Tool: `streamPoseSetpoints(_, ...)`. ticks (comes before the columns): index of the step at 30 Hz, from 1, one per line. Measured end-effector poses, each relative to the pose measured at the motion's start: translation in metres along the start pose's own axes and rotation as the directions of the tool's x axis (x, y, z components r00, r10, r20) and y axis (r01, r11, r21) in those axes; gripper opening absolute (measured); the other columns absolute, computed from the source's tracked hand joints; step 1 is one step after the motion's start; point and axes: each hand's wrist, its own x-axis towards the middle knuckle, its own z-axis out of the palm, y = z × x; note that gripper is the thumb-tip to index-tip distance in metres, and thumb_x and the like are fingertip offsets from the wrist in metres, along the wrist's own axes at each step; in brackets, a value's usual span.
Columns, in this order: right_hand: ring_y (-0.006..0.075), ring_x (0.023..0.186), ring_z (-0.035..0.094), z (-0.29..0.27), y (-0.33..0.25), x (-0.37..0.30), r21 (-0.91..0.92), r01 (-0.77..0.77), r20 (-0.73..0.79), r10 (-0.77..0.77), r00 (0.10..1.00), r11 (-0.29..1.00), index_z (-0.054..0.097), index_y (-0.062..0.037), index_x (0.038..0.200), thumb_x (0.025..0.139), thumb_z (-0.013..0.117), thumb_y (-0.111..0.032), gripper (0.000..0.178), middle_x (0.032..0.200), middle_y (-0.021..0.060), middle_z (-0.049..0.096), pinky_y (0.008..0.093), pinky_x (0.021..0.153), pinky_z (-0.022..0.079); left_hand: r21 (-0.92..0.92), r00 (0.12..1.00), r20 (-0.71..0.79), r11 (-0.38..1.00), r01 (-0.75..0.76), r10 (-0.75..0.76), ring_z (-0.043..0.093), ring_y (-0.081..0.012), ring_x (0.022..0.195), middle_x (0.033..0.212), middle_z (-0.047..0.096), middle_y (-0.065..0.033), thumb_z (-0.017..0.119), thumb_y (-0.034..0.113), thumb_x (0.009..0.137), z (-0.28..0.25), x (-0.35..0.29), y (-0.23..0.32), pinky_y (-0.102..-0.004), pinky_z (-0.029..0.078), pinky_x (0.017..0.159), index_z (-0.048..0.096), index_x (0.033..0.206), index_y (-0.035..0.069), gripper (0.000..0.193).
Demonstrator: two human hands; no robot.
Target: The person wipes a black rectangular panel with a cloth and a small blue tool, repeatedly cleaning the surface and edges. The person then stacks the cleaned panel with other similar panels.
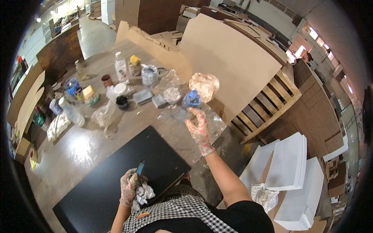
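My left hand (129, 188), in a pink-patterned white glove, is closed around a small flat blue tool (140, 167) above a black panel (128, 171). A crumpled white rag (144, 193) bunches beside and under that hand. Further out, my gloved right hand (199, 130) reaches over the table's right part, its fingers apart and slightly bent. Just beyond its fingertips stands a clear plastic container with a blue rim (191, 100); whether they touch cannot be made out. Two grey blocks (143, 96) lie to the left of that container.
Bottles (121, 68), cups, a black-topped pot (122, 102), yellow sponges (88, 91) and plastic bags (107, 118) crowd the worktable's far side. A large tan board (229, 58) and a wooden slatted pallet (268, 103) stand beyond. White panels (285, 161) rest at the right.
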Motion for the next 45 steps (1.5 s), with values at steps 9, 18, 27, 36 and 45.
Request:
streamPoseSetpoints(9,0.0355,0.122,0.052,-0.054,0.018,0.149,-0.698,0.526,0.391,-0.358,0.848,0.485,0.058,-0.0087,0.131,0.086,0.070,-0.019,0.047,0.131,0.0139,0.056,0.0459,0.104,0.043,-0.070,0.986,-0.140,0.994,0.086,-0.095,0.067,-0.0174,0.070,0.086,0.071,-0.0124,0.063,0.028,0.095,0.132,0.085,-0.003,-0.0290,0.054,0.065,0.061,0.118,-0.007,0.042)
streamPoseSetpoints(18,0.0314,0.108,0.060,-0.089,0.009,0.187,-0.459,0.652,0.421,-0.498,0.758,0.604,0.066,-0.0086,0.117,0.081,0.075,-0.006,0.038,0.112,0.0119,0.064,0.0422,0.094,0.050,-0.063,0.947,-0.283,0.988,0.140,-0.152,0.064,-0.0121,0.074,0.086,0.070,-0.0082,0.065,0.025,0.092,0.153,0.122,0.009,-0.0258,0.051,0.069,0.061,0.122,-0.004,0.042)
streamPoseSetpoints(27,0.0319,0.099,0.063,-0.127,-0.057,0.125,-0.222,0.752,0.710,-0.426,0.561,0.621,0.070,-0.0062,0.109,0.070,0.080,-0.007,0.040,0.110,0.0125,0.066,0.0419,0.082,0.055,-0.207,0.909,-0.373,0.972,0.114,-0.186,0.063,-0.0120,0.088,0.101,0.069,-0.0062,0.074,0.025,0.088,0.139,0.154,0.010,-0.0262,0.051,0.084,0.060,0.126,-0.004,0.050)
streamPoseSetpoints(36,0.0324,0.096,0.065,-0.113,0.015,0.146,-0.070,0.637,0.677,-0.432,0.596,0.768,0.067,-0.0102,0.122,0.076,0.080,-0.009,0.048,0.108,0.0137,0.065,0.0405,0.079,0.055,-0.166,0.924,-0.320,0.972,0.165,-0.211,0.064,-0.0123,0.092,0.106,0.068,-0.0050,0.073,0.015,0.085,0.161,0.205,0.028,-0.0274,0.051,0.085,0.060,0.132,-0.001,0.051)
streamPoseSetpoints(45,0.0275,0.084,0.064,-0.066,0.070,0.234,-0.312,0.839,0.789,-0.371,0.490,0.445,0.064,-0.0122,0.113,0.083,0.075,-0.014,0.033,0.090,0.0083,0.064,0.0403,0.067,0.051,-0.143,0.935,-0.233,0.960,0.240,-0.268,0.067,-0.0113,0.081,0.097,0.070,-0.0048,0.074,0.004,0.084,0.178,0.231,0.038,-0.0257,0.055,0.074,0.065,0.123,0.000,0.040)
